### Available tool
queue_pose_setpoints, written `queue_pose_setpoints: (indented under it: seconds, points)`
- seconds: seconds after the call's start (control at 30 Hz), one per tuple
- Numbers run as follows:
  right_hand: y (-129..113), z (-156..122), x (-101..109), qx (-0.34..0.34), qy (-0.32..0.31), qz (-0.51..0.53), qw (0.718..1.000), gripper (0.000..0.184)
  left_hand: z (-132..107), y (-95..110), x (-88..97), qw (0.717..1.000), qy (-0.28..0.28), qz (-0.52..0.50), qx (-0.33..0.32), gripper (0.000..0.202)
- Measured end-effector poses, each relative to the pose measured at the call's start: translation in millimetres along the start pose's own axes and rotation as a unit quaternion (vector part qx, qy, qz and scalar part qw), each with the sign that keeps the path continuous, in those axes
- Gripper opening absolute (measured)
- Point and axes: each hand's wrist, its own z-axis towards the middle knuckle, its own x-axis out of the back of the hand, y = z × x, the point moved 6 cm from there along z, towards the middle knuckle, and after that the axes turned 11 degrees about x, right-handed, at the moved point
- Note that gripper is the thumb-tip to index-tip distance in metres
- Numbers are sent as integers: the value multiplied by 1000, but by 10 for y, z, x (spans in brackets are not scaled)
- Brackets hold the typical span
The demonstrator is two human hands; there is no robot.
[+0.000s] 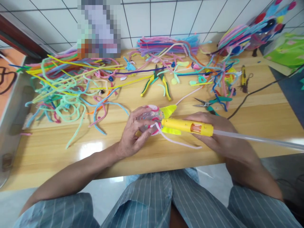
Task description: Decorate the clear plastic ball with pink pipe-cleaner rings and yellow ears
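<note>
My left hand [136, 131] is closed around a small clear plastic piece [146, 118] with pink-and-white rounds on it. Yellow pipe-cleaner shapes [169, 110] stick out from its right side. A pale pink pipe cleaner [174, 143] curves from it down across the wood, and another thin pink one runs up to the right. My right hand [206, 126] grips a yellow hot glue gun [182, 125], with a long clear glue stick [249, 138] trailing from its back. The gun's tip is at the clear piece, close to my left fingers; whether they touch cannot be told.
Yellow-green pliers [156, 83] lie beyond my hands, and teal-handled pliers [211, 103] to the right. Tangled pipe cleaners [64, 91] cover the left side; a bundle [166, 47] sits by the tiled wall. A black cord [251, 93] crosses the right side, near a yellow cutter [243, 77].
</note>
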Motion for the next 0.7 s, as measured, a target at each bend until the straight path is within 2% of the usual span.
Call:
queue_pose_setpoints:
  seconds: [0.13, 0.3, 0.43, 0.6, 0.7]
  points:
    - [8, -11, -18, -12, -12, 7, 1000, 36, -7, 1, -8, 1000, -9, -8, 0, 24]
    - [45, -25, -26, -18, -27, 8, 999, 39, -14, -37, -11, 1000, -2, -24, 19, 39]
    - [69, -52, -47, -23, -38, 13, 999, 44, -18, -21, -14, 1000, -6, 0, 14, 31]
    - [70, -87, -51, -44, 4, 21, 999, 43, -14, -25, -4, 1000, -2, -7, 29, 33]
    - [65, -89, -73, -50, 3, 24, 998, 44, -15, -22, -6, 999, -3, 4, 33, 30]
